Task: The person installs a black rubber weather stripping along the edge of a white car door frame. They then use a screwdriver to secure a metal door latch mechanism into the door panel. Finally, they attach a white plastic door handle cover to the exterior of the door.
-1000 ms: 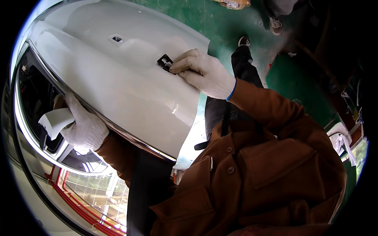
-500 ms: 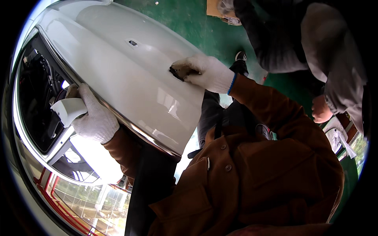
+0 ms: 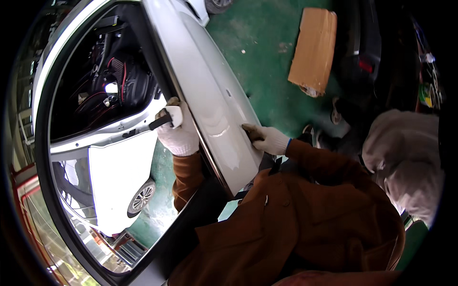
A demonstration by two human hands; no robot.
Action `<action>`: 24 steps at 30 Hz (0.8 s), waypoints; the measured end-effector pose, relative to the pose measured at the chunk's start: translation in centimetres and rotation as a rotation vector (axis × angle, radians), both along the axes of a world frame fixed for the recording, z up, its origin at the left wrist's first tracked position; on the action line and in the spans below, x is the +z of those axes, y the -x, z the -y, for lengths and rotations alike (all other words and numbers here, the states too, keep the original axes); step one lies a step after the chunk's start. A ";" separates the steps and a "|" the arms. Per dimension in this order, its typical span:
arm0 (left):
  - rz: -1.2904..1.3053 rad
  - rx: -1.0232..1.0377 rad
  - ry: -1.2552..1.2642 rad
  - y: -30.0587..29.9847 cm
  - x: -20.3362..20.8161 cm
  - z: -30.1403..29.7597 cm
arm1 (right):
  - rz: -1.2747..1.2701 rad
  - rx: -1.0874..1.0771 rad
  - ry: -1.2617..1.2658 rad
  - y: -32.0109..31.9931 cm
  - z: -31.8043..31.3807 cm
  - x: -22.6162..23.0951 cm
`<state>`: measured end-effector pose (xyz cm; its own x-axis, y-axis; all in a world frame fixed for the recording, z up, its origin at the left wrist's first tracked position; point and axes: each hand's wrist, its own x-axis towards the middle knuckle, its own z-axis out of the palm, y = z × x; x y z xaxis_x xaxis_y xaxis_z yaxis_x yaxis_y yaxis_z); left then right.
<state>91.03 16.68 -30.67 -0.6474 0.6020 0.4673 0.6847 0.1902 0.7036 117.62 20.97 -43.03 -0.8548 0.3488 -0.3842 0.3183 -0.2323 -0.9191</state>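
My left hand point(image 3: 179, 136), in a white glove, grips a folded white cloth point(image 3: 174, 114) against the top edge of a white car door point(image 3: 212, 95), by the window frame. My right hand point(image 3: 265, 138), also gloved, presses on the door's outer panel lower down, its fingers closed on a small dark piece point(image 3: 250, 135) that is mostly hidden. My brown jacket sleeves run up to both hands. Through the window opening the car's dark interior point(image 3: 102, 90) with red-trimmed seats shows.
A flattened cardboard sheet point(image 3: 312, 50) lies on the green floor point(image 3: 257, 52) beyond the door. Another person in a grey top point(image 3: 405, 162) bends close on my right. A dark vehicle point(image 3: 367, 52) stands behind them. The door glass point(image 3: 119, 176) reflects a white car.
The view has swung, so the door now stands steeper in the picture. My right hand slid down the outer panel towards me. My left hand stayed on the door's top edge with the cloth.
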 end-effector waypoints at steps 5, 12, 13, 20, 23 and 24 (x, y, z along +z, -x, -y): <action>-0.246 0.232 0.140 7.7 -0.8 4.8 | 0.040 -0.037 0.058 6.1 3.5 0.2; 0.170 0.444 -0.050 15.5 -3.2 12.2 | 0.122 -0.147 0.329 13.6 6.9 1.2; 0.179 0.471 -0.032 16.0 -3.7 13.3 | 0.170 -0.152 0.320 14.3 7.0 1.2; 0.575 0.620 -0.066 13.2 -9.6 21.3 | 0.243 -0.026 0.461 15.5 3.0 -0.3; 0.890 0.796 0.041 8.0 -12.5 26.2 | 0.311 0.131 0.385 14.9 -0.6 -0.9; 0.950 0.831 0.035 6.1 -13.2 27.6 | 0.268 0.095 0.466 14.9 -1.8 -1.0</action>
